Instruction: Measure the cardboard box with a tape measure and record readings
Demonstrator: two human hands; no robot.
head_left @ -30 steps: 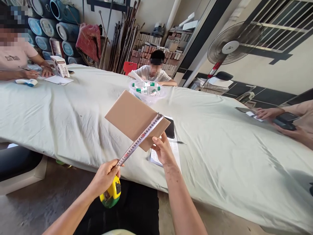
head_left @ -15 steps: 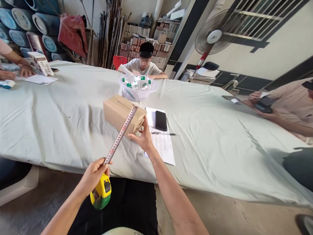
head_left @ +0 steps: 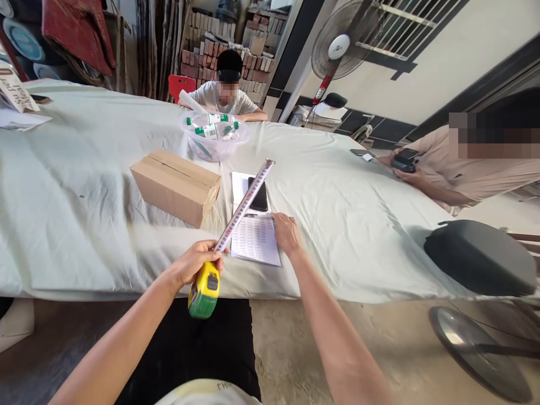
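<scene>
From the head camera, the left hand point(head_left: 196, 261), just below the middle of the frame, has its fingers clasped about a tape measure point(head_left: 204, 291) where the blade point(head_left: 248, 198) leaves the yellow and green case. The case hangs below that hand, past the tabletop point(head_left: 346, 236) edge in the picture. The blade's long axis runs from the left fingers toward the upper right, crossing in front of the paper point(head_left: 257, 242) and a dark phone point(head_left: 262, 197), and its hooked end is free, touching nothing that can be made out.

The right hand point(head_left: 287, 232), right of centre, lies at the right edge of the paper with its fingers bent over the right end of a pen point(head_left: 257, 215). Whether they grip the pen or only rest there is unclear. The visible part of the pen lies directly left of those fingers, its long axis nearly level across the frame, just below the phone; the right hand is the nearer one to it.

A closed cardboard box point(head_left: 175, 188) sits left of centre, apart from both hands. It lies to the upper left of the left hand, which is the nearer, and its long axis slants from upper left to lower right.
</scene>
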